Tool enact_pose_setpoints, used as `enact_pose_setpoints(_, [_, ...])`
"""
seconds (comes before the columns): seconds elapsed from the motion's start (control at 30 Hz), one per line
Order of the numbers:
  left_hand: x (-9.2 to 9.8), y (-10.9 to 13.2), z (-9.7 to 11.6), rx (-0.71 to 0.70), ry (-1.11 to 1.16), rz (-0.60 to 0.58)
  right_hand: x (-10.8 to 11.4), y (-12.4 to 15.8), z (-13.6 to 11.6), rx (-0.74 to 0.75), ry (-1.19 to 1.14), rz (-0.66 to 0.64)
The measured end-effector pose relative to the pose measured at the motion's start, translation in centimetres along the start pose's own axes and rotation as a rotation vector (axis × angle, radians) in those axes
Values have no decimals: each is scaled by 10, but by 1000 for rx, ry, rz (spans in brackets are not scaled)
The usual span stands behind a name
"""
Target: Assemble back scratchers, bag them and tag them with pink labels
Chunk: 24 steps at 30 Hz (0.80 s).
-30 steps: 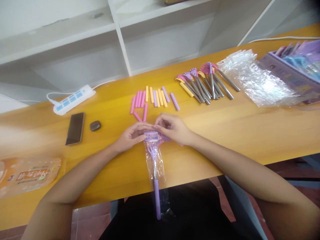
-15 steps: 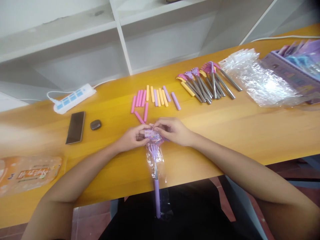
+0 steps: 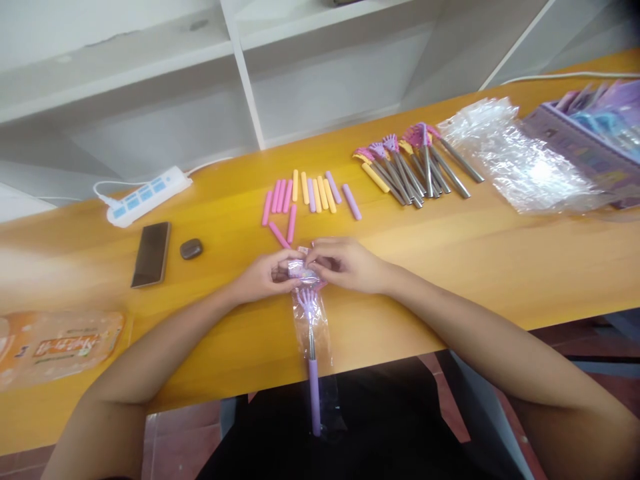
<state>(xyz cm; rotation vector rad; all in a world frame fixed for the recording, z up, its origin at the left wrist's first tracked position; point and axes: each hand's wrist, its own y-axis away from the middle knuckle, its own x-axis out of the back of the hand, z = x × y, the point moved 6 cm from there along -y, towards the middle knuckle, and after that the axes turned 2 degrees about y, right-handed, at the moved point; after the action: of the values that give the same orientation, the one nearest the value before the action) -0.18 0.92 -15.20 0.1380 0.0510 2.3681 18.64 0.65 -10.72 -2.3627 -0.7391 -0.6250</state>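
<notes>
A purple back scratcher in a clear plastic bag [image 3: 311, 333] lies across the front edge of the wooden table [image 3: 500, 260], handle hanging toward me. My left hand [image 3: 265, 275] and my right hand [image 3: 345, 263] both pinch the small printed card [image 3: 300, 269] at the top of the bag, fingers closed on it. Just beyond my hands lie several pink, yellow and purple grip sleeves [image 3: 310, 197]. Further right is a bunch of metal scratchers with coloured heads [image 3: 413, 167].
A pile of clear bags [image 3: 510, 160] and a purple box of packed items [image 3: 590, 140] sit at the right. At the left are a power strip [image 3: 145, 198], a dark phone [image 3: 151, 254], a small dark case [image 3: 191, 249] and an orange packet [image 3: 55, 347]. White shelves stand behind.
My fingers have shifted slightly on the card at the bag's top, folding it down. The bagged scratcher has stayed in place.
</notes>
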Motion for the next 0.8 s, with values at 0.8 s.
enact_pose_setpoints(0.8, [5,0,1,-16,-128,58,-24,4,12,-195,-185,-34])
